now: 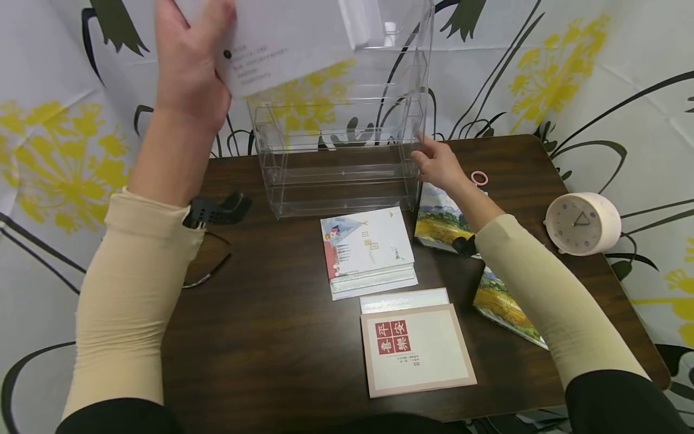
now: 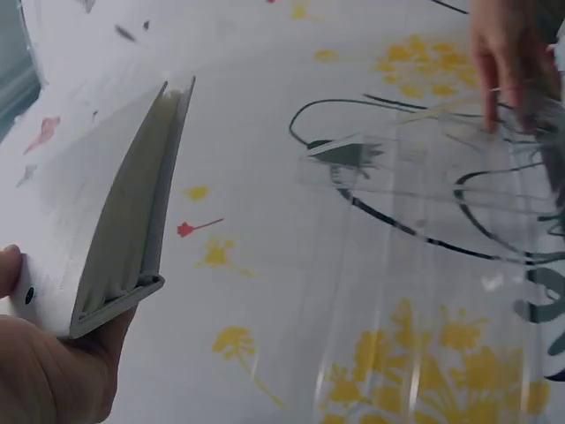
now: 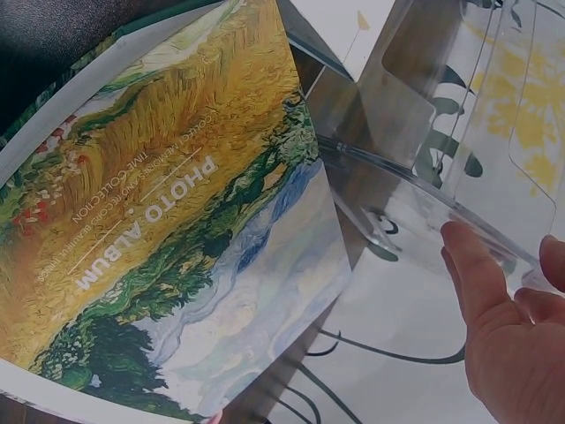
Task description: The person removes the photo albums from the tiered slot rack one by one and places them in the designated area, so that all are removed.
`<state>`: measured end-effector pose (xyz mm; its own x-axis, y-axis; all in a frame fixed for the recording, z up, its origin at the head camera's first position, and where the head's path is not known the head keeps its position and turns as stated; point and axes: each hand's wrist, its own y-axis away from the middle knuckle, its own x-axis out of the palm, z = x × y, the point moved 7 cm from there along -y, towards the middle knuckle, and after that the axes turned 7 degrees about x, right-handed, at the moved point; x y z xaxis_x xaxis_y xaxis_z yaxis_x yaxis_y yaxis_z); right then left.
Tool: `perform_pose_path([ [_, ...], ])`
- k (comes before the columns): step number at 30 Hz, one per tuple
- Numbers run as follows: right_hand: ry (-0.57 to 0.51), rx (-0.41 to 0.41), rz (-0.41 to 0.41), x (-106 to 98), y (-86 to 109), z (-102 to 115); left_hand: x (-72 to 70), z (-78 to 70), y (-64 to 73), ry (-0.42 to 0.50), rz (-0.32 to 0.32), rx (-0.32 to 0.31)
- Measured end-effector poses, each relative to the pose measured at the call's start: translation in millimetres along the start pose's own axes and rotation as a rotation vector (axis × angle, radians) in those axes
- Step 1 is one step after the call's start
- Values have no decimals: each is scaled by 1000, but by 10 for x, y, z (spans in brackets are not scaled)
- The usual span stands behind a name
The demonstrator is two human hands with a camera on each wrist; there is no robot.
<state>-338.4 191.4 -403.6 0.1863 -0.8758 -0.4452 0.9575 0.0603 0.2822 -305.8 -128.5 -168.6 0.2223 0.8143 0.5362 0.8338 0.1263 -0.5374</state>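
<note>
My left hand grips a white hardcover album by one edge, raised high at the left and front of a clear rack. Small print and a black dot mark its cover. In the left wrist view its pages show between slightly spread covers, thumb on one side and fingers behind. The clear plastic rack with several tiers stands at the back of the table. At the rack's right side, my right hand touches the edge with its fingertips. The right wrist view shows its index finger fairly straight against the clear wall.
Two painted-landscape photo albums lie at the right, partly under my right arm. White booklets and a beige-bordered one with red characters lie mid-table. A round clock stands right, near a pink tape ring.
</note>
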Motion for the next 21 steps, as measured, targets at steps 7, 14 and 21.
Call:
perform_pose_path([
  [7,21,-7,1,-7,-12,18,-419,11,735,-214,2,-220],
  [14,23,-13,-3,7,-18,44,-792,196,1525,-335,120,-390],
  [21,16,-10,5,11,-24,26,-1239,253,2146,-419,98,-592],
])
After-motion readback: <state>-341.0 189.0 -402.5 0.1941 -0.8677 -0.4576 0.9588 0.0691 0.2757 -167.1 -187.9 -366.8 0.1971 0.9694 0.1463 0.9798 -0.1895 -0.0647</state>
